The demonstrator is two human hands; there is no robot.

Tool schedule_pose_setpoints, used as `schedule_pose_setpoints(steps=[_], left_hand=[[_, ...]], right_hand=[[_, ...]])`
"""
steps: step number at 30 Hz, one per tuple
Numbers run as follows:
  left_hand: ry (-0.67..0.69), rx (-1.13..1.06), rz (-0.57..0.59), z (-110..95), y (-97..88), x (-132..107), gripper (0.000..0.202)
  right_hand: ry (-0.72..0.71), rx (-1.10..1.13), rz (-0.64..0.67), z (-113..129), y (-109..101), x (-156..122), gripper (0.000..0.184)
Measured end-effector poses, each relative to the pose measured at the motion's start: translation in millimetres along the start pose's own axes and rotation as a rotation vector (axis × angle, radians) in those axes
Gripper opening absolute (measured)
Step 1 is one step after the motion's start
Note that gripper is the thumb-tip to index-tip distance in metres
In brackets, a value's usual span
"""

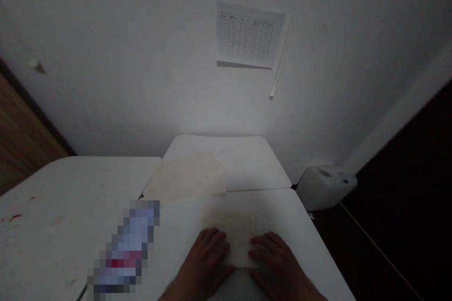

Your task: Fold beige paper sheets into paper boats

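Observation:
A small cream-coloured sheet (240, 233), paper or thin cloth, lies flat on the white table (282, 225) in front of me. My left hand (210, 258) rests on its left side, fingers stretched forward and thumb apart. On the opposite side, my right hand (273, 258) touches the sheet's right edge, its fingers also extended and the thumb spread toward the middle. Both palms face down and hide parts of the sheet's sides. Farther back, a larger cream sheet (187, 178) lies across the joint between two table sections.
A pixelated object (129, 244) lies left of my hands. Another white table (88, 183) with red stains adjoins on the left. A printed chart (250, 35) hangs on the wall beside a thin white strip (281, 59). A white plastic container (325, 188) stands right of the table.

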State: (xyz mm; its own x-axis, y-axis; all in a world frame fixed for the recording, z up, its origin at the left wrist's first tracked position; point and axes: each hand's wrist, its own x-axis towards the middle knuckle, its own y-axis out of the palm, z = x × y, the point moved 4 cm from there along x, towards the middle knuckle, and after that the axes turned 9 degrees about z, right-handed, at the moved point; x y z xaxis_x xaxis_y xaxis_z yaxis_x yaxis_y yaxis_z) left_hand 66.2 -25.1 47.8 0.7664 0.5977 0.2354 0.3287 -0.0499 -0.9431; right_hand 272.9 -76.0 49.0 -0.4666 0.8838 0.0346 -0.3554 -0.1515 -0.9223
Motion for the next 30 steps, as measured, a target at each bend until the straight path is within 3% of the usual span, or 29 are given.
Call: schedule_pose_setpoints(steps=[7,13,20,25,30], left_hand=[[0.007,-0.099,0.01,4,-4.9,-1,0.016],[0.025,-0.172,0.06,18,-3.8,-5,0.029],[-0.044,-0.253,0.051,22,-0.4,-10,0.04],[-0.063,-0.26,-0.011,18,1.6,-9,0.029],[-0.036,-0.205,-0.015,10,-1.1,-5,0.02]], right_hand=[[-0.073,-0.025,0.063,2,-3,17,0.025],[-0.169,0.0,0.068,3,-4,22,0.011],[-0.234,0.148,0.089,11,-23,32,0.015],[-0.184,0.344,0.006,11,-33,49,0.015],[-0.027,0.418,-0.124,-4,-20,65,0.008]])
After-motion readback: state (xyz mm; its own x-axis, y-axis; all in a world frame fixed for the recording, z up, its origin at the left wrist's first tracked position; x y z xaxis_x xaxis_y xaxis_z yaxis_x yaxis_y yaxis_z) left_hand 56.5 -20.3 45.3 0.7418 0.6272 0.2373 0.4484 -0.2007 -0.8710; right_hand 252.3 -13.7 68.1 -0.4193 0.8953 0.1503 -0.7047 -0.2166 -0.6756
